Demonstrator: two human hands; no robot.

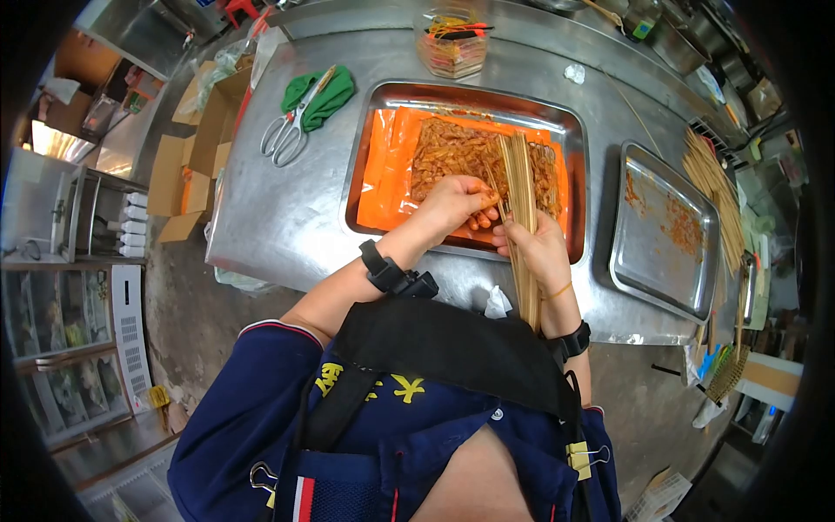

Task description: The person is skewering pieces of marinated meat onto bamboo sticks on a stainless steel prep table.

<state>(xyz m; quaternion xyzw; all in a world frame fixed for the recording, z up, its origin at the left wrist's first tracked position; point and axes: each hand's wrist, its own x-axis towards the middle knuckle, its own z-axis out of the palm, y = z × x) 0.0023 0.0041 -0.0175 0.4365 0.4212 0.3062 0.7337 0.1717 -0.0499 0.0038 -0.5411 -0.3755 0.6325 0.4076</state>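
A person's right hand [541, 254] clamps bamboo skewers [521, 178] in a bundle across the near side of a steel tray [470, 84], seemingly to keep them aligned; the left hand's [448, 206] stained fingertips meet beside it, any grip unclear; sauce-coated pieces [448, 143] lie within, the raised rim likely containing drips.

The right hand [537, 248] grips a bundle of skewers [520, 183] over the meat tray [578, 157].

Left hand [459, 205] beside right hand [537, 247], both curled.
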